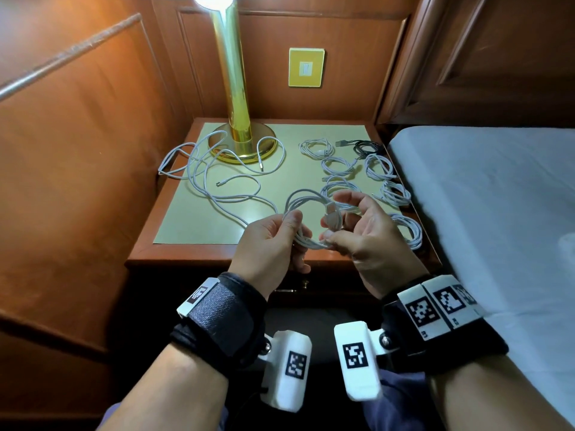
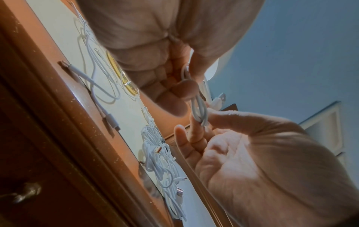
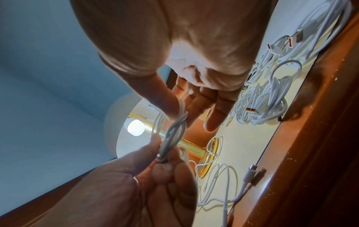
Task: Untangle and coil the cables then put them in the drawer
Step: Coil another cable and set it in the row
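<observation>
Nearest, the two forearms reach forward side by side, wrists level, palms turned toward each other above the front edge of the bench (image 1: 193,255). The left hand (image 1: 270,241) pinches the bundled loops of a white cable (image 1: 306,202) between thumb and curled fingers. The right hand (image 1: 357,227) is partly spread, thumb and fingertips closed on the same coil at its plug end (image 1: 333,217); the other fingers stand loosely apart. The hands are close together, joined by the cable, which hangs in the air between them just over the bench.

The step in hand looks like finishing this coil: the loops are gathered and the free end is being wrapped or tucked. The next move likely calls for securing that end so the loops do not spring open, then laying the coil with the others.

Beyond the hands, on the right side of the bench, lie several finished white coils (image 1: 378,166) and a dark coil (image 1: 364,147). To the left a loose tangle of white cable (image 1: 211,169) spreads around the base of a brass lamp (image 1: 239,132), not yet coiled. The drawer front (image 2: 29,176) below appears closed, so stowing remains.
</observation>
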`<action>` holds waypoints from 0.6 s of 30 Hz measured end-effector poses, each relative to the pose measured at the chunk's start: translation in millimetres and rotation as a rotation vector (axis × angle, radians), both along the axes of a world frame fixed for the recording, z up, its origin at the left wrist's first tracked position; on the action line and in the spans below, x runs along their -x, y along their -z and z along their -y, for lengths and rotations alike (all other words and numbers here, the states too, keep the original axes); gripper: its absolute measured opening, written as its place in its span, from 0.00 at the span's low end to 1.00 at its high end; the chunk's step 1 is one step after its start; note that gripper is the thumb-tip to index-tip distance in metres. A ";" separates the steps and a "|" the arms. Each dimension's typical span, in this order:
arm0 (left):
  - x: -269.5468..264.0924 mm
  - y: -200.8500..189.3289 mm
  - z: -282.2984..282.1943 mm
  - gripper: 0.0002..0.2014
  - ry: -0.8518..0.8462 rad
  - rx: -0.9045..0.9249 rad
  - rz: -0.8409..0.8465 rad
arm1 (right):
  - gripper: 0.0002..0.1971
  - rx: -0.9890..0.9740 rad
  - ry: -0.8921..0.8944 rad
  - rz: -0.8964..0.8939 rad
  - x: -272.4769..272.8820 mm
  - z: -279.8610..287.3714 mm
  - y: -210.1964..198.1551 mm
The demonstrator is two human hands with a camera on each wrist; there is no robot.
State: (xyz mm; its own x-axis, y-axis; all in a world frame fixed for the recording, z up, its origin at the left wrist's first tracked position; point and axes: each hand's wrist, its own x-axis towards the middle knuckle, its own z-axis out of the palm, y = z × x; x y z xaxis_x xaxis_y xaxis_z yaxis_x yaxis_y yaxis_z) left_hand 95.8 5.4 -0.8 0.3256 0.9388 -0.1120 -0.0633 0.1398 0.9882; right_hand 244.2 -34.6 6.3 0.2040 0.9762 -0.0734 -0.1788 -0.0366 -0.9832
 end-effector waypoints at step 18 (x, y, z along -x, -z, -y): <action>6.6 -2.8 -1.3 0.16 0.020 -0.325 -0.327 | 0.14 0.057 0.161 0.041 6.0 -4.3 6.6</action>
State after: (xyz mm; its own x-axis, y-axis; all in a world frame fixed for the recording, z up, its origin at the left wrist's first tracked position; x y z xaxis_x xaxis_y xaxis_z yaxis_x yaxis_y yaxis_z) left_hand 89.2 6.7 2.0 0.3409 0.9360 0.0873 0.2588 -0.1827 0.9485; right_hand 238.2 -30.3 -0.2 0.3614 0.9252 -0.1158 -0.1464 -0.0663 -0.9870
